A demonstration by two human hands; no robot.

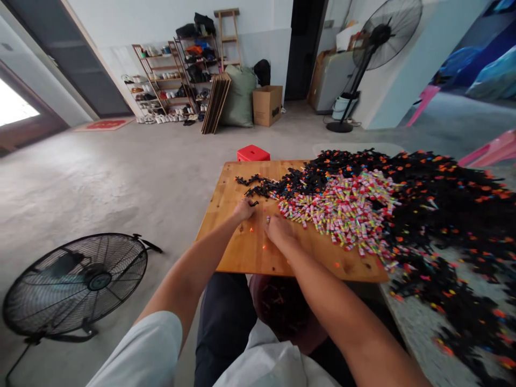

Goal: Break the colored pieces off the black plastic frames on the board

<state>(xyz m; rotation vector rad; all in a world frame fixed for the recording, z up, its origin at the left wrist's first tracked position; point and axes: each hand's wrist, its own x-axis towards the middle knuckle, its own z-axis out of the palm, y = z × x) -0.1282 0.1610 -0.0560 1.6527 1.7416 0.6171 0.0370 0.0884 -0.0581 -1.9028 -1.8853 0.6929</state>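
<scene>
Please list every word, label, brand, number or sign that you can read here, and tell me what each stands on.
No text can be read.
Cardboard box: dark print on one side, too small to read.
Small tubes: coloured bands, any lettering too small to read.
Red mat: pattern or lettering, too blurred to tell.

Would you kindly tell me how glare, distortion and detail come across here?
Head view: the bright pane is washed out to white; a pale sheen lies on the concrete floor; wide-angle distortion seems to tilt the pedestal fan; the black piece in the left hand is too small to show detail.
</scene>
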